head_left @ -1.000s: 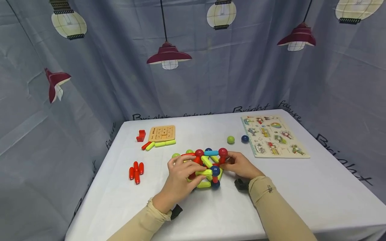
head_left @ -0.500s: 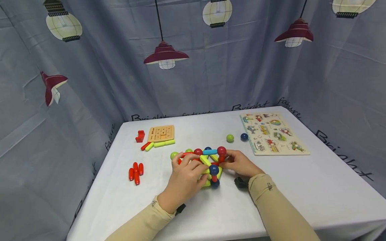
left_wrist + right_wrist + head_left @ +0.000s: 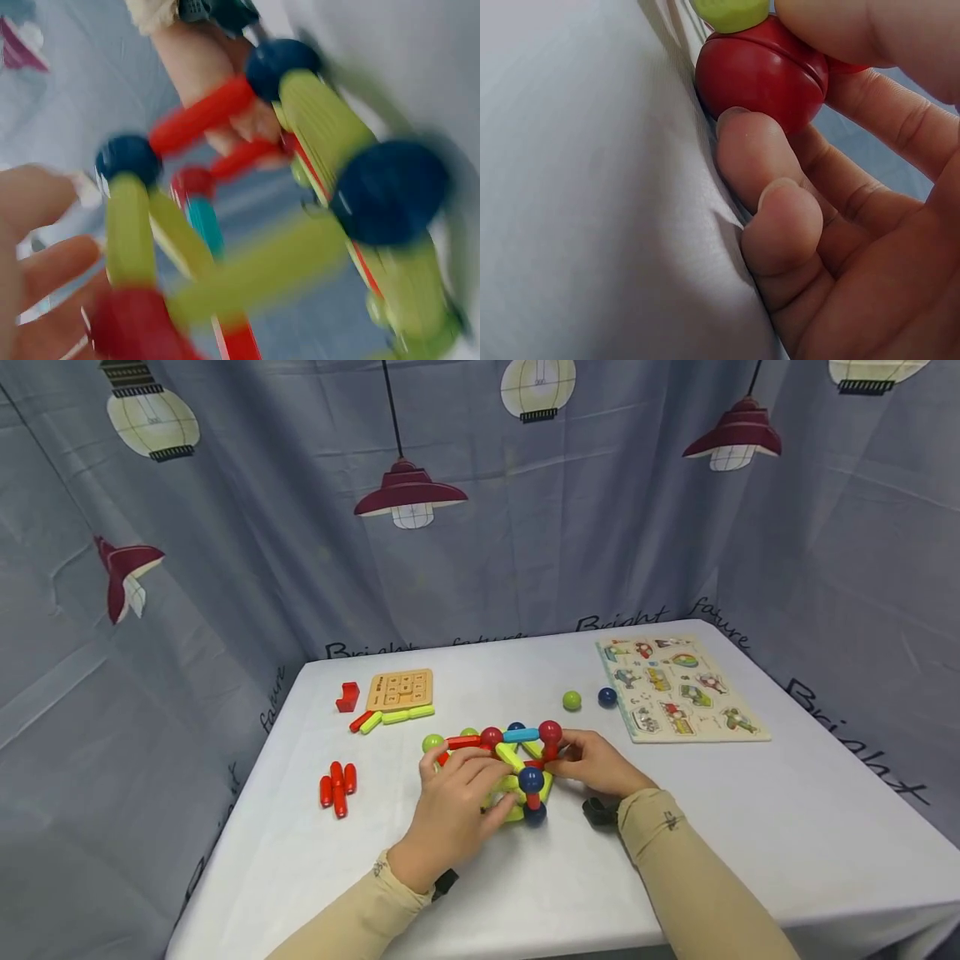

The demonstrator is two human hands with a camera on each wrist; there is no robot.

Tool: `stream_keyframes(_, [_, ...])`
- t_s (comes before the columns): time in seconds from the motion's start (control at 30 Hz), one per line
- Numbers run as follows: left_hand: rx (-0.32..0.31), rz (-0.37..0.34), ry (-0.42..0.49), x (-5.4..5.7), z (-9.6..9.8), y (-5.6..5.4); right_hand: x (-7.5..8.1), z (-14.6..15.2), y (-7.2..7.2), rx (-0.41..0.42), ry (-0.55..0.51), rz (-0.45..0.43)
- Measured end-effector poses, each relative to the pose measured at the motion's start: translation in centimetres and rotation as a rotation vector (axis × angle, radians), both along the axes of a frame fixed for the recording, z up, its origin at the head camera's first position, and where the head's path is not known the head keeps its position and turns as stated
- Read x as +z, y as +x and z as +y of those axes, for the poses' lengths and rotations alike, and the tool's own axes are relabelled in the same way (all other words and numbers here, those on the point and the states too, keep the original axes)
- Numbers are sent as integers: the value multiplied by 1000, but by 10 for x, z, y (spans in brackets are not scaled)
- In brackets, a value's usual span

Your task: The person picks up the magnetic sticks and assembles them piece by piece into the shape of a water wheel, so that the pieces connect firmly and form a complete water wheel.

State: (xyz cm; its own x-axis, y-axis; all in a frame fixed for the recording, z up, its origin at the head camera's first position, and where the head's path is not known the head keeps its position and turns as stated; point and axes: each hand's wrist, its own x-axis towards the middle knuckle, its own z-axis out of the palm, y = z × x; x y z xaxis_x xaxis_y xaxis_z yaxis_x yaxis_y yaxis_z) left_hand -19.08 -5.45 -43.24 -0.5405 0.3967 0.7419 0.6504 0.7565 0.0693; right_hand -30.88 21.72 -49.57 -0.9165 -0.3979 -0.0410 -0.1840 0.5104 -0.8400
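Note:
A ball-and-stick frame of red, blue and green balls joined by coloured sticks stands mid-table. Over its left side is my left hand, thumb and fingers spread apart. In the left wrist view its fingers lie beside a yellow-green stick without closing round it; this view is blurred. My right hand grips the frame's right side. In the right wrist view its thumb and curled fingers hold a red ball low against the white cloth, with a yellow-green stick joined to it.
Left of the frame lie several loose red sticks. Behind them are a red block, a wooden number board and yellow-green sticks. A green ball, a blue ball and a picture puzzle board lie back right.
My left hand first shifts right over the frame, then back slightly left, its fingers parting from the yellow-green stick. The right hand keeps its hold. The head view tilts slightly.

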Motion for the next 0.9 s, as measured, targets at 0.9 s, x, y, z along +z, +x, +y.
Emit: stream_keyframes(0.9, [513, -743, 181, -31, -130, -54, 7, 0, 2, -6, 8, -30])
